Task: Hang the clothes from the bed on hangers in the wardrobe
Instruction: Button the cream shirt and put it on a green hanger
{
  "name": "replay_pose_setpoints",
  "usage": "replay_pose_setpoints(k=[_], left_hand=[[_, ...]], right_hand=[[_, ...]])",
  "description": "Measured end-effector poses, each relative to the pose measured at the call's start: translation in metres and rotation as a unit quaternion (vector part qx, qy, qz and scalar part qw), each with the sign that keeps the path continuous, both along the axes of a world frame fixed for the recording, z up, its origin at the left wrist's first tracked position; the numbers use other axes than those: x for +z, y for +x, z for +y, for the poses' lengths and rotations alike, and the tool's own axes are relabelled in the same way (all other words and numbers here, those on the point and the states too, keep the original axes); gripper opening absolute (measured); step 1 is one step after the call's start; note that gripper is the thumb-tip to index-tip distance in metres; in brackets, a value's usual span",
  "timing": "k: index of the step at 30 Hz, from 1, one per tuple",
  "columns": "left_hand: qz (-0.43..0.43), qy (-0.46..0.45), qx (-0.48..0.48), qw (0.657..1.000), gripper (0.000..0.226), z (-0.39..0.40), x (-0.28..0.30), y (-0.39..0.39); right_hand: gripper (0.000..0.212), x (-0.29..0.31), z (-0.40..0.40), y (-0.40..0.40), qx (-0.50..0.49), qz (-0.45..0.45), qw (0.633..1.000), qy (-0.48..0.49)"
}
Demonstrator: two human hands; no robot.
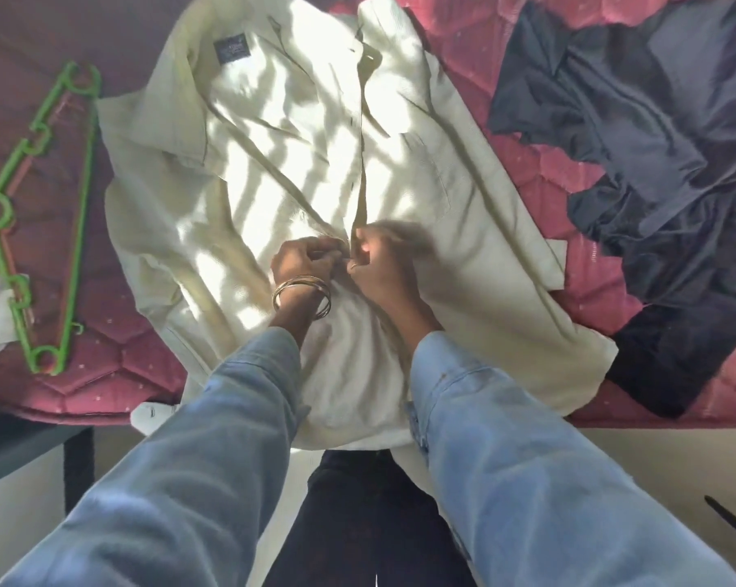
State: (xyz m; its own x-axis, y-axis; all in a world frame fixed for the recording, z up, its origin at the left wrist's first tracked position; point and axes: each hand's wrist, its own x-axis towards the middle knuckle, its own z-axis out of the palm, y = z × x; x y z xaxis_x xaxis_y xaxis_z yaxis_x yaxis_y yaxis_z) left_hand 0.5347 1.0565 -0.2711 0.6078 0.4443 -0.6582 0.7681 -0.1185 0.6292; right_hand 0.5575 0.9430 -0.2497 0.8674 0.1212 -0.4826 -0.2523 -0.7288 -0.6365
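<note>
— Shirt (315, 171), cream, lies spread flat on the bed (506, 133), collar away from the person. Both hands are at its front placket.

— Doing what?

— Left hand (305, 258) pinches the fabric edge with curled fingers; right hand (379, 264) pinches the opposite edge (it is blurred, so whether a button is being done or undone I cannot tell).

— How far along?

— Early, I judge. Nothing is on a hanger. The green hanger (40, 222) lies on the bed well left of the shirt, untouched. A dark garment (654, 171) sits crumpled at right, also waiting. No wardrobe is in view.
</note>
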Motion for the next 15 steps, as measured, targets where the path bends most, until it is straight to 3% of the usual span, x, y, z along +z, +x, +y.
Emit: replay_pose_setpoints(k=[4, 7, 10, 12, 15], left_hand=[[-0.007, 0.004, -0.06, 0.998, 0.006, 0.002, -0.005, 0.0], [0.013, 0.03, -0.097, 0.995, 0.003, -0.001, -0.006, 0.002], [0.031, 0.087, -0.154, 0.984, 0.005, -0.006, 0.001, 0.006], [0.033, 0.062, -0.121, 0.99, 0.011, -0.009, 0.007, 0.009], [0.015, -0.066, -0.004, 0.998, 0.013, -0.011, 0.013, 0.01]], right_hand=[[0.007, -0.007, -0.003, 0.005, -0.083, 0.026, 0.996, 0.013], [0.026, -0.004, -0.01, 0.004, -0.145, 0.045, 0.987, 0.055], [0.015, -0.004, -0.012, 0.0, -0.13, 0.007, 0.99, 0.058], [0.008, -0.008, -0.01, -0.003, -0.096, -0.052, 0.994, 0.03], [0.006, -0.01, -0.004, -0.007, -0.051, -0.109, 0.992, -0.02]])
